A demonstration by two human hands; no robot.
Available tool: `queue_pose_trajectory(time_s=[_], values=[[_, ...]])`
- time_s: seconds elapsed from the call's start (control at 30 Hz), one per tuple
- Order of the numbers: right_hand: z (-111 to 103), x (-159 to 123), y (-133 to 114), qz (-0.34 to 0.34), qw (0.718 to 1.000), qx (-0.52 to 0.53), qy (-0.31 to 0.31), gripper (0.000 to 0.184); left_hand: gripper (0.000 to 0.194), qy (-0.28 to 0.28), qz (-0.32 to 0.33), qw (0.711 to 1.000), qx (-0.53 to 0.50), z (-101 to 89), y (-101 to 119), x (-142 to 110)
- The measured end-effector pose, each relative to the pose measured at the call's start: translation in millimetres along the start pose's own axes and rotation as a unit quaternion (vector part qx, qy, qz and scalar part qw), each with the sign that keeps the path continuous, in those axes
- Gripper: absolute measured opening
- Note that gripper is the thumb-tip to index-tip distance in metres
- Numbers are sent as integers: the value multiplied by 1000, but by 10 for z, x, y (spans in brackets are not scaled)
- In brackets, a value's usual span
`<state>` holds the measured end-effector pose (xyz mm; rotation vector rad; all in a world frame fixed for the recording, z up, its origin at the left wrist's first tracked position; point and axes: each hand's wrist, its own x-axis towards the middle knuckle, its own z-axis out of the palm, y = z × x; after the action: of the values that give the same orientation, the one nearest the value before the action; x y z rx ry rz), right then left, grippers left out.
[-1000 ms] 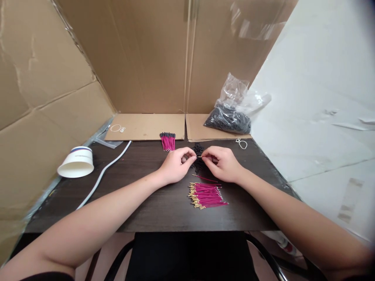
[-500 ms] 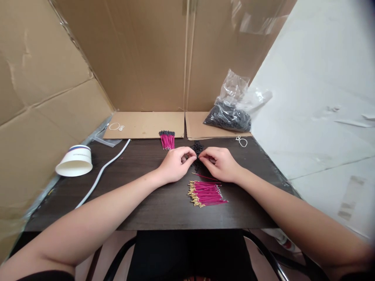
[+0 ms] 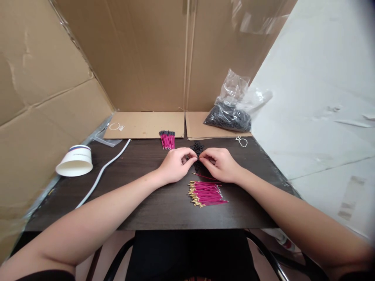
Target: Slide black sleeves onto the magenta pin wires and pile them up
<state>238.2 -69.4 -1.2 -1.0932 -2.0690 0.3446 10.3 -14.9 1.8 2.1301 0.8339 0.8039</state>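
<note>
My left hand [image 3: 179,164] and my right hand [image 3: 219,163] meet fingertip to fingertip over a pile of small black sleeves [image 3: 197,147]. Both are closed in a pinch; whatever sits between the fingers is too small to make out. Just below my right hand lies a single magenta wire [image 3: 204,176], partly by the palm. Nearer the table's front is a flat bunch of magenta wires [image 3: 206,193] with gold tips on the left and silvery ends on the right. Beyond my left hand rests another bunch of magenta wires [image 3: 167,140] with black sleeves on their far ends.
A clear bag of black sleeves [image 3: 228,116] leans at the back right on cardboard [image 3: 193,130]. White rings [image 3: 241,142] lie in front of it. At left are a tipped paper cup [image 3: 74,160] and a white cable [image 3: 102,169]. Cardboard walls [image 3: 140,54] enclose the table.
Hardly anything differs. Both hands keep their pinch in the same place, with only a slight shift at the fingertips.
</note>
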Motion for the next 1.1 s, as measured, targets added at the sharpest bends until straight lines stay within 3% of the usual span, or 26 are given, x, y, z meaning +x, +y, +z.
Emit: queue_pose_trajectory(time_s=[0.33, 0.77, 0.93, 1.1], values=[[1, 3, -14, 25, 1000, 10, -2, 13, 15, -1, 0, 1000, 3, 2, 15, -2], [-97, 36, -20, -14, 999, -28, 12, 6, 18, 11, -39, 999, -13, -29, 34, 21], [-72, 34, -59, 26, 997, 12, 75, 11, 44, 21, -90, 993, -75, -26, 29, 24], [-39, 41, -63, 121, 978, 117, 121, 17, 39, 8, -102, 991, -91, -20, 28, 21]])
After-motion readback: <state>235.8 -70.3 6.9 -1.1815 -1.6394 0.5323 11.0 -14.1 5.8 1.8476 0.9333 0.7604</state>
